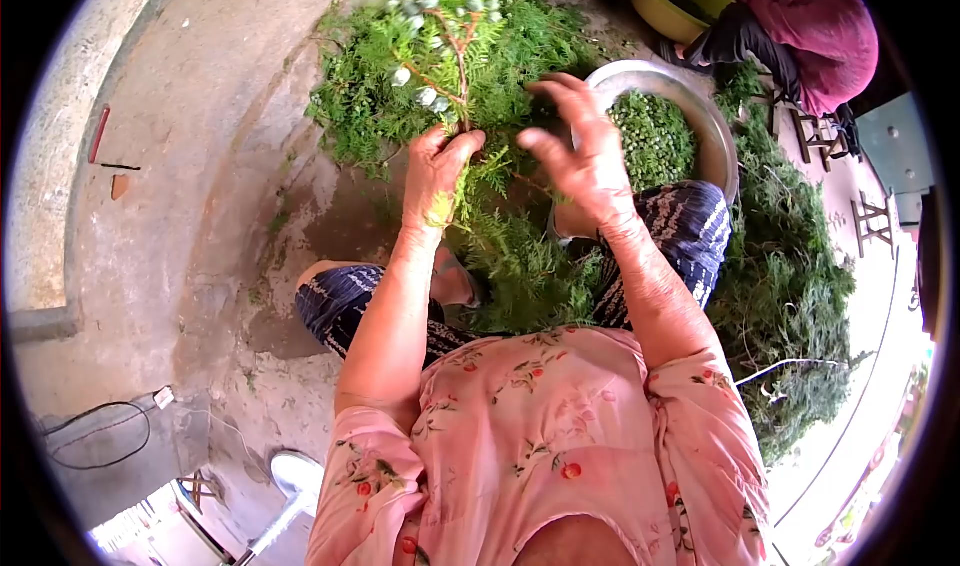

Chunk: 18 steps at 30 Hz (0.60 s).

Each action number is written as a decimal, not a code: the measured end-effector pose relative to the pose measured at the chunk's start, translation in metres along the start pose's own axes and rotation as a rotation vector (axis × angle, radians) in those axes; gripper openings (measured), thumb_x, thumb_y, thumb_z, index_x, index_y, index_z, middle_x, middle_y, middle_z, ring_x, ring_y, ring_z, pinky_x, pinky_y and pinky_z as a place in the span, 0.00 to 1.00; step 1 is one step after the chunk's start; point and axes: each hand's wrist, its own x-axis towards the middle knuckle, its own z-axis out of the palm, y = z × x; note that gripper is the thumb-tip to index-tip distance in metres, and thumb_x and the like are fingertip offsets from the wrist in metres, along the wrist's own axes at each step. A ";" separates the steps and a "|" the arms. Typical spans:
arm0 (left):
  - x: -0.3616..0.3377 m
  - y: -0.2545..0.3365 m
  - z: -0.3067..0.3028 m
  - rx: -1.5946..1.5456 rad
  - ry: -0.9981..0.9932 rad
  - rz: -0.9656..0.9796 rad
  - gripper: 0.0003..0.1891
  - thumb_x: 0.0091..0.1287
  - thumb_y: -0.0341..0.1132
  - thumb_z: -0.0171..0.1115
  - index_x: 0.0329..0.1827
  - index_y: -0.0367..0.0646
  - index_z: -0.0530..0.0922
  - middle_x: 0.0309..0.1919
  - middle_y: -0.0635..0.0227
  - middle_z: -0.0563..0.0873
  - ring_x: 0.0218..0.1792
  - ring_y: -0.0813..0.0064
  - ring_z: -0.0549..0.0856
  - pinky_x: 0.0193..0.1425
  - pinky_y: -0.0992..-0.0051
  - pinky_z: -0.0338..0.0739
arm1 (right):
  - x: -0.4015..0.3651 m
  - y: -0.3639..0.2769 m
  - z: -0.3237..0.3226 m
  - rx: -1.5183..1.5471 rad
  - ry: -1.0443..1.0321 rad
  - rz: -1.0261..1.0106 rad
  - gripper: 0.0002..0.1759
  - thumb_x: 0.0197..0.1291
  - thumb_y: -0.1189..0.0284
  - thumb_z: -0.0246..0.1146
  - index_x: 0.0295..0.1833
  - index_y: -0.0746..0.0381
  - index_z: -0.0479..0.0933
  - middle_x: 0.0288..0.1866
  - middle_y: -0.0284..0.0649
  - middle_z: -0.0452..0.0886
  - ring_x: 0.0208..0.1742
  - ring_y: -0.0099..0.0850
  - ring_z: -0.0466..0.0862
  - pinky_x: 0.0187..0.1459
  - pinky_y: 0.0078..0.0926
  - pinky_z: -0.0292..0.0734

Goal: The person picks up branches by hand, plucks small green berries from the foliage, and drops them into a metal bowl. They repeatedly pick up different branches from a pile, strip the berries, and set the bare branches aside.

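My left hand is closed around the stem of a green conifer sprig that stands upright and bears several pale blue-green cones. To its right, my right hand is raised with fingers spread, apart from the sprig and with nothing visible in it. Beyond the hands lies a heap of cut green sprigs on the ground. A wide metal basin beside my right hand contains many small green cones. Loose greenery lies between my legs.
A person in a dark pink top sits at the upper right by a yellow-green tub. A long pile of branches runs down the right side. A red-handled tool and a cable lie at left.
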 end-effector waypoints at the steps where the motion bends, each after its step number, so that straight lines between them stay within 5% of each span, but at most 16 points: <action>1: -0.001 0.000 0.001 0.089 -0.024 -0.015 0.07 0.56 0.32 0.60 0.32 0.37 0.79 0.25 0.74 0.81 0.27 0.84 0.74 0.33 0.80 0.69 | 0.001 -0.005 0.004 -0.152 -0.058 -0.089 0.26 0.47 0.70 0.66 0.54 0.62 0.71 0.54 0.49 0.70 0.54 0.44 0.72 0.55 0.36 0.68; 3: -0.001 -0.001 0.005 0.127 -0.039 0.042 0.09 0.57 0.34 0.58 0.34 0.36 0.79 0.25 0.70 0.81 0.26 0.82 0.75 0.32 0.79 0.69 | -0.001 0.002 0.017 -0.254 -0.153 -0.152 0.27 0.46 0.73 0.65 0.55 0.65 0.69 0.49 0.48 0.72 0.50 0.47 0.72 0.51 0.40 0.68; 7: -0.003 0.000 0.007 0.297 -0.044 0.135 0.11 0.58 0.36 0.59 0.34 0.34 0.78 0.23 0.65 0.81 0.25 0.78 0.76 0.32 0.74 0.70 | -0.014 0.015 0.037 -0.167 -0.221 -0.032 0.14 0.51 0.74 0.61 0.46 0.63 0.71 0.35 0.47 0.73 0.40 0.48 0.75 0.38 0.41 0.71; 10: -0.004 -0.001 0.009 0.365 0.001 0.185 0.11 0.61 0.37 0.60 0.37 0.37 0.78 0.24 0.76 0.78 0.26 0.84 0.71 0.32 0.78 0.67 | -0.020 0.010 0.037 -0.033 -0.293 0.066 0.07 0.53 0.75 0.59 0.33 0.65 0.68 0.29 0.49 0.73 0.35 0.51 0.76 0.34 0.43 0.71; 18: -0.004 -0.007 0.012 0.381 0.120 0.270 0.12 0.62 0.38 0.60 0.28 0.36 0.77 0.16 0.77 0.71 0.20 0.86 0.66 0.24 0.80 0.62 | -0.033 -0.019 0.033 0.124 -0.344 0.209 0.10 0.59 0.71 0.55 0.28 0.66 0.69 0.22 0.51 0.72 0.27 0.47 0.76 0.28 0.38 0.68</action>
